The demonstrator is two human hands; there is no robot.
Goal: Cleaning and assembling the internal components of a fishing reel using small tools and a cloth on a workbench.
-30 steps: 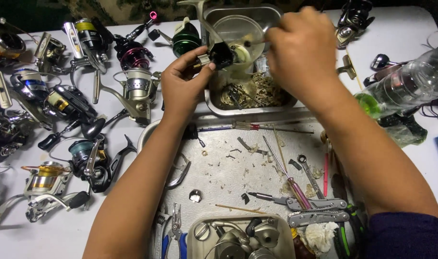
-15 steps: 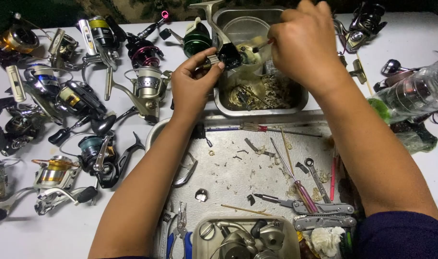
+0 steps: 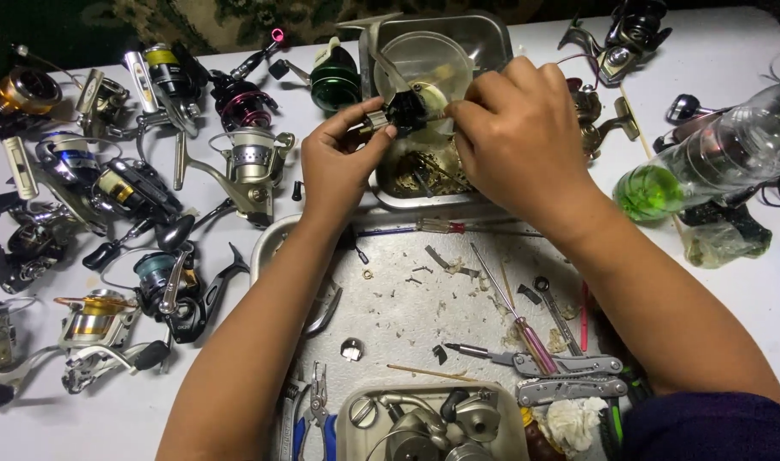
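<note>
Above the steel tub (image 3: 492, 43), a small black reel part (image 3: 404, 109) is pinched by the left hand (image 3: 343, 162) and worked by the closed right hand (image 3: 514, 137); its tool is hidden. Work seems unfinished: loose parts lie on the tray (image 3: 274, 243).

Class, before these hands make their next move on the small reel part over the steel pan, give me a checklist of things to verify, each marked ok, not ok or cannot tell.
1. Left hand grips the small reel part: ok.
2. Right hand on the part: ok.
3. Part is above the steel pan: ok.
4. Tool in the right hand: cannot tell.
5. Tray free of loose bits: not ok.
6. Plastic bottle upright: not ok.
</note>
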